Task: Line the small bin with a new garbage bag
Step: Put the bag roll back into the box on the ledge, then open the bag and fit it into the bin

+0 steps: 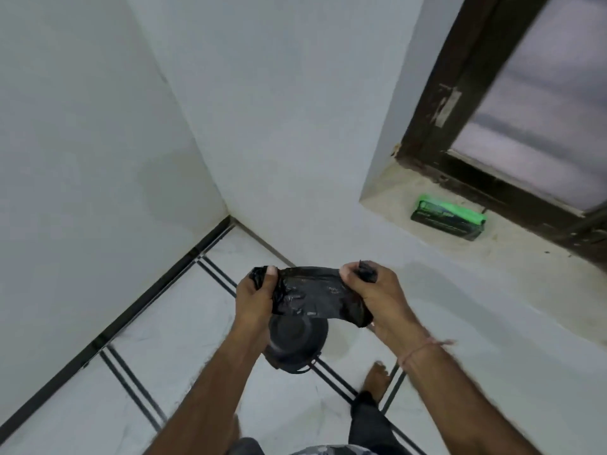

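A black garbage bag, still folded into a crumpled band, is stretched between both hands in the middle of the head view. My left hand grips its left end and my right hand grips its right end, thumbs on top. Directly below the bag, on the white tiled floor, stands a small round black bin with a thin wire handle. The bag and my left wrist hide part of the bin's rim.
A green and black pack of bags lies on the window sill at the right, under a dark-framed window. White walls meet in a corner ahead. My bare foot stands right of the bin.
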`<state>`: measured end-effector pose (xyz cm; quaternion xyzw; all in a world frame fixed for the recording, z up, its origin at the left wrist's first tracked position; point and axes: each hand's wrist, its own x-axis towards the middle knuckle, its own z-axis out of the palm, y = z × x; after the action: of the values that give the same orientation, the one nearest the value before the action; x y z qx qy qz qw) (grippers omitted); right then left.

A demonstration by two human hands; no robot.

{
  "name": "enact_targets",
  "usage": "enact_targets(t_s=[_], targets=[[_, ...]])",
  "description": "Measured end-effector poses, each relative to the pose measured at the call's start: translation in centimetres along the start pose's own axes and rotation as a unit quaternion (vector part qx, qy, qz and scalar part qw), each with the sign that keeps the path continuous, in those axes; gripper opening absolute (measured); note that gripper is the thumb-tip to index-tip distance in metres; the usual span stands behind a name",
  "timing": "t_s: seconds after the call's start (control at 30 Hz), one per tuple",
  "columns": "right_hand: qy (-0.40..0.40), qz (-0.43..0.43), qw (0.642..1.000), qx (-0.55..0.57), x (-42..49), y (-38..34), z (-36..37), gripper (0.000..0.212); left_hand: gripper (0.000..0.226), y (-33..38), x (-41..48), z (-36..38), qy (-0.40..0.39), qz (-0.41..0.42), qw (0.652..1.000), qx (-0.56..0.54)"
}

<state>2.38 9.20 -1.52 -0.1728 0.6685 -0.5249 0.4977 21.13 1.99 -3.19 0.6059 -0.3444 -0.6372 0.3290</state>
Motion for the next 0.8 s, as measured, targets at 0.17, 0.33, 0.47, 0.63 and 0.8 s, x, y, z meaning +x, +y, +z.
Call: enact_targets(t_s=[0.17, 0.33, 0.47, 0.63, 0.8], targets=[[0.051, -0.016, 0.999, 0.004, -3.7, 3.5, 7.5, 0.005, 0.023, -0.2, 2.4, -11.9, -0.021, 0.031, 0.999, 0.029], [-0.028, -0.044, 0.998, -0.034, -10.1, 3.4, 17.4, 0.013, 0.048, 0.1, 1.9, -23.7, 0.006, 0.117, 0.971, 0.208], [-0.082, -0.080, 0.992, -0.049, -12.7, 1.9, 22.6, 0.015, 0.060, 3.4, -1.6, -24.5, -0.195, 0.180, 0.950, 0.165], [-0.102, -0.055, 0.993, -0.010, -14.4, 1.0, 24.6, 0.014, 0.029, 4.8, -3.6, -25.1, -0.272, 0.195, 0.937, 0.095], [-0.031, -0.032, 0.999, -0.001, -16.1, 2.6, 23.9, 0.016, 0.027, 3.9, -4.3, -26.9, -0.208, 0.180, 0.961, 0.040]])
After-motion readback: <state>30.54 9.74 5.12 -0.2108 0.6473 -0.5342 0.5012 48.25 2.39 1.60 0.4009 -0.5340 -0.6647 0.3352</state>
